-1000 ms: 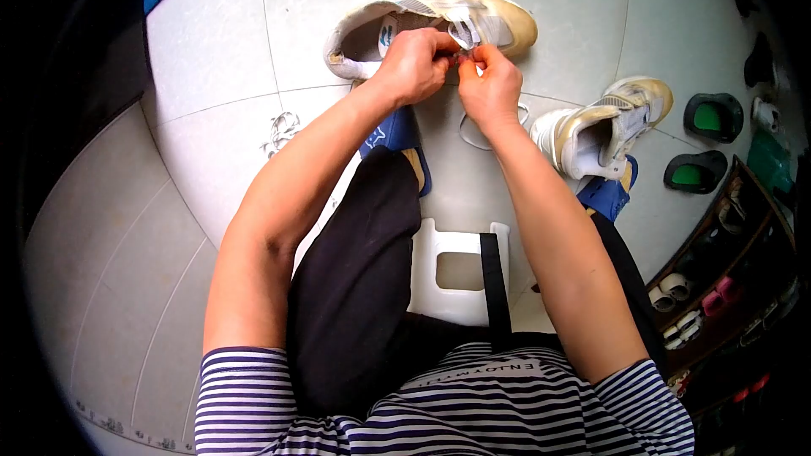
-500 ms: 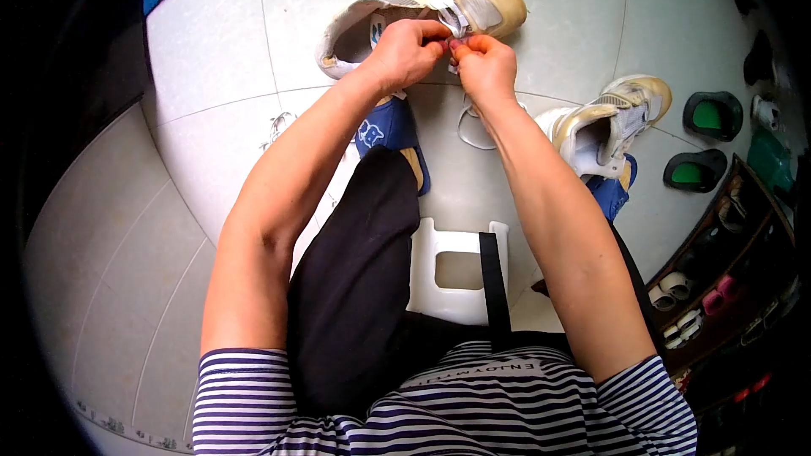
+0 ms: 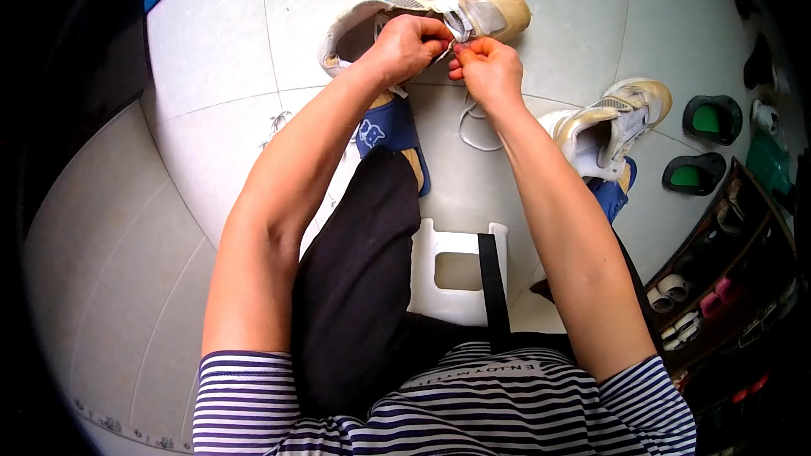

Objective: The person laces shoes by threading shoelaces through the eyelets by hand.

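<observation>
Pale floor tiles [image 3: 574,17] spread before us; the worn shoe [image 3: 498,13] lies on them, beyond our blue slipper [image 3: 389,128]; our left hand [image 3: 404,49] and right hand [image 3: 488,69] meet beside it, fingertips pinched tight on its white lace [image 3: 457,24].

a home entryway, judging by slippers [image 3: 712,119], tiled floor [image 3: 574,34] and, dimly seen, what seems a shoe rack [image 3: 718,266].

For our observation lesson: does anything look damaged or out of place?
Yes: the far shoe and right-hand shoe have yellowed toes against whiter uppers, perhaps aged. A pale loop, apparently lace, lies on the floor, looking stray.
</observation>
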`<act>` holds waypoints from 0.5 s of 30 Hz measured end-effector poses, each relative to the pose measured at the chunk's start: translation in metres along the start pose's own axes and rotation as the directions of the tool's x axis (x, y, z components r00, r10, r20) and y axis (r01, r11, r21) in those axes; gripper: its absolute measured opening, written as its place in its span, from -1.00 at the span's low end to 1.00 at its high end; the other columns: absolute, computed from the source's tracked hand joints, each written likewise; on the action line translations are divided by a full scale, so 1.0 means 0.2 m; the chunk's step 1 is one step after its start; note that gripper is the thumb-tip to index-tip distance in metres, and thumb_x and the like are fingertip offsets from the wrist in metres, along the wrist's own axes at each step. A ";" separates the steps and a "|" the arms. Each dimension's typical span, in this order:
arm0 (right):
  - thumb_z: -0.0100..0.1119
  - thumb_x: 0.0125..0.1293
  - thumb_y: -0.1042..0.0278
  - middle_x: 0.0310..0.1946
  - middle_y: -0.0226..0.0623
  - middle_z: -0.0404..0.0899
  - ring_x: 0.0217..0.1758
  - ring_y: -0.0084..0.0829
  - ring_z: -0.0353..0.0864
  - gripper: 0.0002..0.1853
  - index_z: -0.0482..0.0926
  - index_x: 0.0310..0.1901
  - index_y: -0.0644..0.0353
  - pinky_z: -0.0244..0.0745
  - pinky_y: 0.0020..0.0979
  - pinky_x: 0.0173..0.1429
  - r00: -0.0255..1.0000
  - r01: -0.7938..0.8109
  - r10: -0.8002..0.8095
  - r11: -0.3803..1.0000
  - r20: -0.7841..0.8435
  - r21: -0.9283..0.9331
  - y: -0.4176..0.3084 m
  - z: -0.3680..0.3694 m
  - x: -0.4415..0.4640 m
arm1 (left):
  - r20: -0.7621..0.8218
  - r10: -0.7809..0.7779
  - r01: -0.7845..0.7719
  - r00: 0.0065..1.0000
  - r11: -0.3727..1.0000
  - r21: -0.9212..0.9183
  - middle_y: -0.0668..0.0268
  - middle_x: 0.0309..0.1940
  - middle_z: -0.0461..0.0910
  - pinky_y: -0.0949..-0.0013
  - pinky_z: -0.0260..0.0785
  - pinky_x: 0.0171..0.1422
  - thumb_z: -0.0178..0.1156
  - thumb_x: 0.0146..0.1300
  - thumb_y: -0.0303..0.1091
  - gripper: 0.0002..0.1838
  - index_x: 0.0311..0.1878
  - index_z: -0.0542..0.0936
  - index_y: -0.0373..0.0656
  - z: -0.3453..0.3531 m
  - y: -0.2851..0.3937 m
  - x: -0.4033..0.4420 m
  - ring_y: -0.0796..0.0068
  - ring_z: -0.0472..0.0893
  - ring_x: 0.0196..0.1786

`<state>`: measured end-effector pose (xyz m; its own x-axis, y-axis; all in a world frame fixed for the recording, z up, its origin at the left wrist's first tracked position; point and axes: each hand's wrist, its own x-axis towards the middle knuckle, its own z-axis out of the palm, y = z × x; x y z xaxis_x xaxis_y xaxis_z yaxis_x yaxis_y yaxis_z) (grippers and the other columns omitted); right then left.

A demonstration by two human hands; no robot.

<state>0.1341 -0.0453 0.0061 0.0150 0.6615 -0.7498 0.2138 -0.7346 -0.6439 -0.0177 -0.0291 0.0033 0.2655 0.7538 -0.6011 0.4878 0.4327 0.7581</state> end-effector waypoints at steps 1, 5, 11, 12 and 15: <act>0.17 0.23 0.46 -0.56 -0.21 0.64 -0.52 -0.47 0.65 -0.86 0.55 -0.41 0.37 0.54 -0.47 -0.39 0.999 0.031 -0.034 0.993 -0.028 -0.110 0.00 0.01 0.01 | -0.010 0.037 -0.037 0.999 0.998 0.056 0.14 -0.35 0.65 0.38 0.41 -0.08 0.13 0.16 -0.45 -0.78 -0.13 0.63 -0.24 0.00 0.01 0.00 0.39 0.60 -0.27; 0.19 0.22 0.47 -0.57 -0.22 0.63 -0.52 -0.46 0.65 -0.86 0.56 -0.44 0.37 0.50 -0.49 -0.42 0.994 0.082 -0.097 0.969 -0.051 -0.232 0.02 0.02 0.06 | -0.038 0.069 -0.062 0.997 0.983 0.172 0.06 -0.32 0.65 0.33 0.42 -0.07 0.13 0.13 -0.44 -0.78 -0.15 0.62 -0.23 0.01 0.01 0.00 0.28 0.62 -0.26; 0.18 0.28 0.41 -0.50 -0.26 0.63 -0.48 -0.52 0.64 -0.86 0.56 -0.34 0.34 0.42 -0.57 -0.47 0.995 -0.040 0.028 0.990 0.093 0.137 0.06 -0.04 0.02 | 0.066 0.017 -0.025 0.998 0.992 0.125 0.24 -0.47 0.57 0.39 0.38 -0.17 0.10 0.19 -0.48 -0.84 -0.20 0.58 -0.29 -0.02 0.04 0.01 0.53 0.47 -0.37; 0.18 0.29 0.40 -0.49 -0.27 0.63 -0.48 -0.55 0.64 -0.86 0.55 -0.30 0.31 0.40 -0.57 -0.50 0.994 -0.042 0.029 0.991 0.102 0.124 0.06 -0.05 0.01 | 0.066 0.016 -0.024 0.998 0.992 0.124 0.24 -0.47 0.57 0.39 0.38 -0.17 0.10 0.19 -0.48 -0.84 -0.20 0.58 -0.29 -0.02 0.04 0.02 0.53 0.47 -0.37; 0.19 0.28 0.38 -0.49 -0.29 0.63 -0.49 -0.54 0.64 -0.84 0.56 -0.29 0.33 0.42 -0.56 -0.48 0.995 -0.015 0.003 0.993 0.103 0.119 0.08 -0.05 0.03 | 0.102 0.016 -0.031 0.995 0.989 0.145 0.16 -0.45 0.58 0.33 0.38 -0.17 0.08 0.20 -0.44 -0.83 -0.20 0.56 -0.29 0.00 0.03 0.04 0.39 0.53 -0.37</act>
<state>0.1481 -0.0511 -0.0061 -0.0852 0.6402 -0.7635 0.0956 -0.7575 -0.6458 -0.0130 -0.0209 0.0030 0.3571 0.7063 -0.6112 0.5945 0.3329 0.7320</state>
